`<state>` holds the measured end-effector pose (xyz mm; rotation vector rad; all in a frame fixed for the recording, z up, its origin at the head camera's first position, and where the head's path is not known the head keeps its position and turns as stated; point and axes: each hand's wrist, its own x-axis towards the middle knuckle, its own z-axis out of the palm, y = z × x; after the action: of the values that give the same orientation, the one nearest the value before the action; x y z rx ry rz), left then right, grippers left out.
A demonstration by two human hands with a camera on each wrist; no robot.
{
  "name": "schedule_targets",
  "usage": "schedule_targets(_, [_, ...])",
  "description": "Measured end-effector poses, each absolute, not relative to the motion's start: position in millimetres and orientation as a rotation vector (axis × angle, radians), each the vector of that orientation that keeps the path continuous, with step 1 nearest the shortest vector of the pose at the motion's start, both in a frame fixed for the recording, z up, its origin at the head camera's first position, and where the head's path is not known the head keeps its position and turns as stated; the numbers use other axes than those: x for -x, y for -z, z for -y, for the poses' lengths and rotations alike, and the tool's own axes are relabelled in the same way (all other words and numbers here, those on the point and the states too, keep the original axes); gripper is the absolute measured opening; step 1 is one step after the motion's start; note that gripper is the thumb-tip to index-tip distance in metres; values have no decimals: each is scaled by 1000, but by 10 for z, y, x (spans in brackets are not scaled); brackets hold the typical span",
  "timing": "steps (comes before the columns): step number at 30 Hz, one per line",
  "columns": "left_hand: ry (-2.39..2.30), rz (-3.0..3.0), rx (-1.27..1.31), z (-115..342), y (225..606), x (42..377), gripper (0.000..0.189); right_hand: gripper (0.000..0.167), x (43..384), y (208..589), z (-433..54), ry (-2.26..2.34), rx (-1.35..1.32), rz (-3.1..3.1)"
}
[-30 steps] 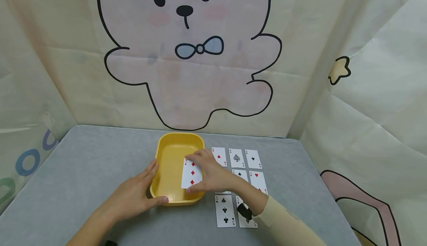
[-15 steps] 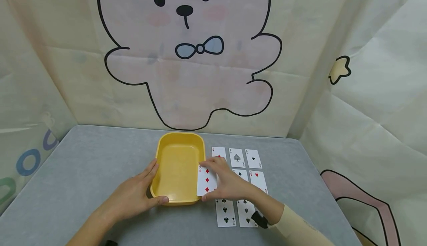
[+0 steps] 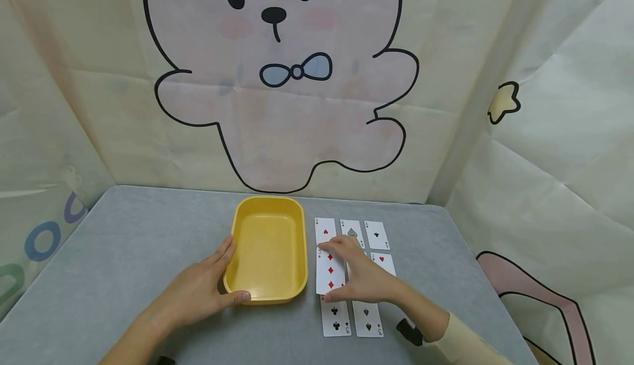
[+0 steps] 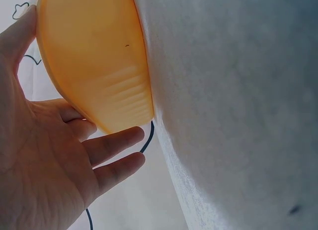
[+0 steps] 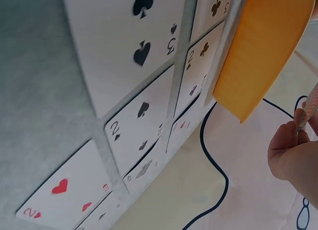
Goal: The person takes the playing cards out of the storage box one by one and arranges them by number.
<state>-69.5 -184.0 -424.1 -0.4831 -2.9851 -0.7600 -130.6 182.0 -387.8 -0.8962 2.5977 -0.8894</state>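
My left hand point(image 3: 210, 285) holds the yellow tray point(image 3: 269, 298) at its near left corner, thumb at the front rim and fingers along the side. In the left wrist view, two fingers reach straight out past the tray wall point(image 4: 99, 66). My right hand point(image 3: 356, 274) pinches a three of diamonds point(image 3: 327, 271) by its far and near edges, thumb at the bottom. This card hangs over the laid-out cards to the right of the tray, overlapping the ace of hearts point(image 3: 324, 230) and three of clubs point(image 3: 335, 323) in the head view. Nothing lies inside the tray.
Rows of playing cards lie face up on the grey table point(image 3: 148, 233): ace of spades point(image 3: 350, 226), ace of clubs point(image 3: 376, 236), two of hearts point(image 3: 383, 261), three of spades point(image 3: 367, 323). The right wrist view shows the two of spades point(image 5: 131, 133) and two of clubs point(image 5: 196, 66). Curtains stand behind.
My right hand has carried the three of diamonds from over the tray rightward, past its rim, to above the cards. My left hand and the tray have stayed put.
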Motion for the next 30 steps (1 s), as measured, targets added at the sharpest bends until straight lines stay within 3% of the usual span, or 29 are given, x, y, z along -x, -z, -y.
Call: schedule_targets(30, [749,3005,471,1842,4257,695,118,91,1076,3990,-2797,898,953,-2674])
